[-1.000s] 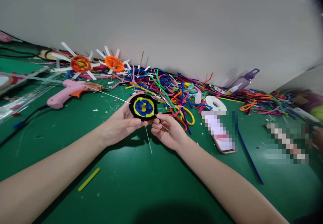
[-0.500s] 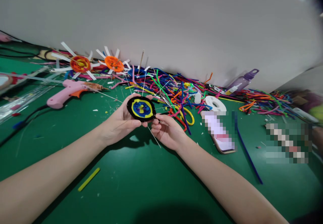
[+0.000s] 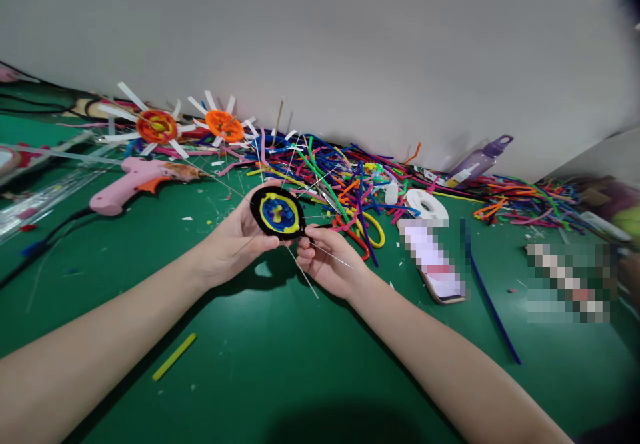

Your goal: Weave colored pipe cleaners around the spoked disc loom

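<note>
A small disc (image 3: 279, 214) with a blue and yellow centre and a black outer ring is held up over the green table. Thin pale rods stick out from it on several sides. My left hand (image 3: 243, 237) grips its left and lower edge, thumb in front. At the disc's lower right, my right hand (image 3: 327, 254) pinches the end of the black strand at the rim. The tips of some right fingers are curled under and partly hidden.
Behind the disc lies a heap of coloured pipe cleaners (image 3: 345, 177). A pink glue gun (image 3: 120, 187) is on the left, below two orange discs. Scissors (image 3: 373, 227), a white tape roll (image 3: 427, 207), a phone (image 3: 435, 264) and a purple bottle (image 3: 475, 163) are on the right.
The disc has turned and tilted slightly, so its rods point in different directions. Both hands keep hold and have barely moved.
</note>
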